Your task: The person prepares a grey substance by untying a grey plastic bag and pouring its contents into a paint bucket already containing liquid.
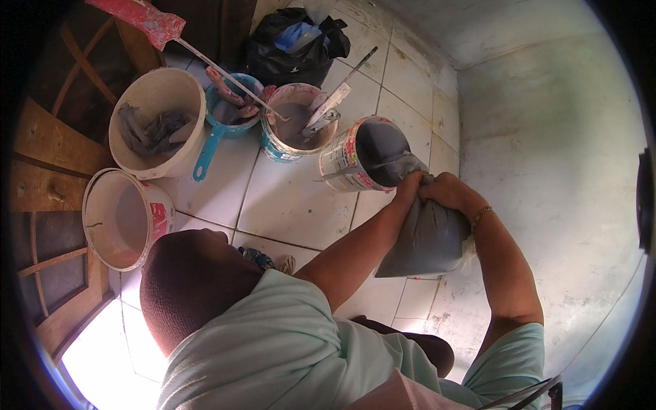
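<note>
Neither of my own hands shows. Below me crouches a person in a pale green shirt (287, 342) and a dark cap (188, 287). Both of their hands (427, 188) are closed around the neck of a grey plastic bag (427, 239) full of grey powder; the further-right wrist wears a bracelet. The bag's mouth is at the rim of a tilted tin (359, 160) with a colourful label, and grey powder lies inside the tin.
On the white tiled floor (287, 198) stand a tin of grey mix with trowels (294, 126), a blue scoop pot (229, 113), a white bucket holding grey cloth (160, 119), another white bucket (126, 219) and a black bag (294, 44). A plastered wall (547, 137) rises right; wooden frames (48, 157) left.
</note>
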`<state>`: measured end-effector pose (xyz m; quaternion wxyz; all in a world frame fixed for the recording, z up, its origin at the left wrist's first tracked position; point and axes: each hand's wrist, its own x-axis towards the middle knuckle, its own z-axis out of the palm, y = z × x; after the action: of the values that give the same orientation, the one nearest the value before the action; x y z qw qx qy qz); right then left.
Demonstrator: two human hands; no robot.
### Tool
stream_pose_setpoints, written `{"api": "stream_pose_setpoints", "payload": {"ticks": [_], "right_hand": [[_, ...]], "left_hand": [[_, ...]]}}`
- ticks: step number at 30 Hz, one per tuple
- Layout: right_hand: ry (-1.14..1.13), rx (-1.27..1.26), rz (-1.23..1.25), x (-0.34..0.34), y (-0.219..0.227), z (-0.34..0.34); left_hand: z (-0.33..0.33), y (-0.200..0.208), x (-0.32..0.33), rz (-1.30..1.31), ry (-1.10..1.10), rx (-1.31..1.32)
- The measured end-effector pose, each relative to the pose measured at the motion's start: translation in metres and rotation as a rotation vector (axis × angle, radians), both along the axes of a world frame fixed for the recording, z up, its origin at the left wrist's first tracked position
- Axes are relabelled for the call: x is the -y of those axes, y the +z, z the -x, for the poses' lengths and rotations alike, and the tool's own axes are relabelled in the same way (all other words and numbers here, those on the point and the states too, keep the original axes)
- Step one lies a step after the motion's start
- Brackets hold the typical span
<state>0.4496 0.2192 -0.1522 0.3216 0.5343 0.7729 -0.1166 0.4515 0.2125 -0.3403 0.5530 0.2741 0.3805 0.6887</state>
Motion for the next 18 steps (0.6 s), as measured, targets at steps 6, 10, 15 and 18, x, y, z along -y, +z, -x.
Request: {"api": "stream_pose_setpoints", "payload": {"ticks": [6,10,15,18], "right_hand": [[-0.070,-0.112,0.104,-0.002,0.003,-0.008],[-0.250,-0.339,0.176,0.002,0.001,-0.028],[-0.383,-0.534,0.147,0.026,0.011,-0.031],[-0.499,-0.686,0.169,0.028,0.012,-0.040]], "left_hand": [[0.001,-0.005,-0.008,-0.049,0.033,0.181],[0.004,0.016,-0.002,0.055,0.017,0.168],[0.009,0.016,0.000,0.068,-0.006,0.364],[0.009,0.017,0.002,0.039,-0.001,0.440]]}}
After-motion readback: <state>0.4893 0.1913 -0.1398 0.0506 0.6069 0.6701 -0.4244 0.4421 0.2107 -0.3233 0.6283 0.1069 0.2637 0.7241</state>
